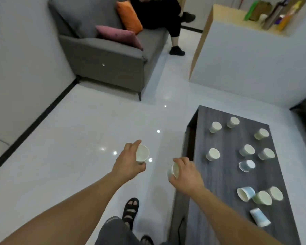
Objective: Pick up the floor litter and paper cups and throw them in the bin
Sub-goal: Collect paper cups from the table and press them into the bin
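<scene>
Cups [142, 153] [175, 169] sit inside left fingers [139, 168] and right fingers [183, 161].

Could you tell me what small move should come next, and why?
Probably the right hand should slip its white paper cup into the other white paper cup in the left hand: both hands are full; many cups sit on the dark wooden table; no bin shows.
</scene>
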Tool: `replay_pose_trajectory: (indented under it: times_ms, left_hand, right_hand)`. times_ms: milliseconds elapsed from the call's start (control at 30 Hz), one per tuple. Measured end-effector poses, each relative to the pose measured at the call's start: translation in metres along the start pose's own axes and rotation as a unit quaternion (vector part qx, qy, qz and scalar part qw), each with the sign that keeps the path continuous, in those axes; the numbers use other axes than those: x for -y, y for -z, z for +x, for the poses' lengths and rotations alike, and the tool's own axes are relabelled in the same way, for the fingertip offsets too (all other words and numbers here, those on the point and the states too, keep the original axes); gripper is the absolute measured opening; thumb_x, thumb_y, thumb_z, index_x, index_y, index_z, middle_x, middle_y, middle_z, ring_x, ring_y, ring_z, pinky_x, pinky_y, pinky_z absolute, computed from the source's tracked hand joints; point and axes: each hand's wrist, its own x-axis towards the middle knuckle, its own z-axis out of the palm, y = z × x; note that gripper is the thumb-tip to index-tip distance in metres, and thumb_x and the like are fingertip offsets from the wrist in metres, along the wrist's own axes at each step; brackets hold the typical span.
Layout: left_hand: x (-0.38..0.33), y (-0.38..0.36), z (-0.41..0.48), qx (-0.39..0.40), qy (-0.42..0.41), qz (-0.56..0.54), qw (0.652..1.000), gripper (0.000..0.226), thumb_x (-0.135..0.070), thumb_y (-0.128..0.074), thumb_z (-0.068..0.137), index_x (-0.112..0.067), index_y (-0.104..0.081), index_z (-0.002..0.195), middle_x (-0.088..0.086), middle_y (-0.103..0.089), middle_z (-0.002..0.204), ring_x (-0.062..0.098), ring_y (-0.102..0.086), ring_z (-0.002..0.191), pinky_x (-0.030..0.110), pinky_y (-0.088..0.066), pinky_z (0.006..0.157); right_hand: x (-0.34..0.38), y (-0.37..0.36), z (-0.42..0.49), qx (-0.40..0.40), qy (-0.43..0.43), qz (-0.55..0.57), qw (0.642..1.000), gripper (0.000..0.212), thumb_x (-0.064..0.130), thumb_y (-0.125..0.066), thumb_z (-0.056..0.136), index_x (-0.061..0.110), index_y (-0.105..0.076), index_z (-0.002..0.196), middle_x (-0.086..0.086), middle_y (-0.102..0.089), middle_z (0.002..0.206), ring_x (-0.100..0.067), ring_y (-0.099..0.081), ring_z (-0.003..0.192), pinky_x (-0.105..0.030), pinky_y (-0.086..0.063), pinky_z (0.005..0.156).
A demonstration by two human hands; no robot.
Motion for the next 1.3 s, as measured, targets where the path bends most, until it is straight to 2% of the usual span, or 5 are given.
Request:
replay_pose_trajectory:
  times_ms: [167, 300, 600, 967, 1300]
  left_hand:
    - [0.056, 0.032, -0.096, -0.097, 0.107, -0.015, 0.989, 0.083, -0.034, -0.071, 0.075, -0.030, -0.027, 0.145, -0.002, -0.035, 0.135, 0.021, -0.052, 0.112, 0.030, -0.046, 0.086]
    - [0.105, 0.064, -0.190, -0.185, 0.191, -0.009, 0.964, 0.082, -0.040, -0.072, 0.073, -0.030, -0.029, 0.143, -0.002, -0.038, 0.134, 0.021, -0.051, 0.112, 0.028, -0.044, 0.084]
    - [0.213, 0.122, -0.416, -0.345, 0.342, -0.037, 0.873, 0.083, -0.042, -0.071, 0.073, -0.032, -0.028, 0.144, -0.005, -0.038, 0.136, 0.019, -0.050, 0.115, 0.029, -0.046, 0.087]
    - [0.347, 0.174, -0.685, -0.445, 0.489, -0.053, 0.749, 0.083, -0.041, -0.072, 0.073, -0.032, -0.028, 0.143, -0.006, -0.036, 0.137, 0.019, -0.049, 0.114, 0.028, -0.044, 0.088]
    - [0.458, 0.245, -0.768, -0.520, 0.543, -0.087, 0.653, 0.084, -0.040, -0.073, 0.074, -0.029, -0.028, 0.144, -0.005, -0.035, 0.139, 0.018, -0.048, 0.117, 0.027, -0.043, 0.091]
  right_hand:
    - [0.064, -0.015, -0.012, 0.023, 0.132, -0.051, 0.990, 0.064, 0.047, -0.051, 0.086, 0.026, -0.035, 0.144, 0.004, -0.036, 0.140, -0.019, -0.037, 0.125, -0.032, -0.046, 0.093]
    - [0.136, -0.038, -0.034, 0.056, 0.234, -0.073, 0.968, 0.063, 0.048, -0.051, 0.085, 0.027, -0.036, 0.143, 0.006, -0.037, 0.139, -0.018, -0.039, 0.124, -0.031, -0.047, 0.089]
    - [0.338, -0.113, -0.133, 0.104, 0.448, -0.136, 0.878, 0.065, 0.050, -0.052, 0.084, 0.027, -0.036, 0.143, 0.006, -0.037, 0.140, -0.019, -0.039, 0.124, -0.031, -0.048, 0.087]
    - [0.575, -0.242, -0.320, 0.156, 0.604, -0.138, 0.769, 0.064, 0.046, -0.051, 0.085, 0.026, -0.036, 0.144, 0.006, -0.040, 0.140, -0.016, -0.041, 0.123, -0.028, -0.048, 0.092]
    - [0.771, -0.338, -0.384, 0.189, 0.703, -0.164, 0.665, 0.064, 0.047, -0.050, 0.087, 0.026, -0.034, 0.145, 0.004, -0.038, 0.141, -0.018, -0.040, 0.124, -0.028, -0.046, 0.095]
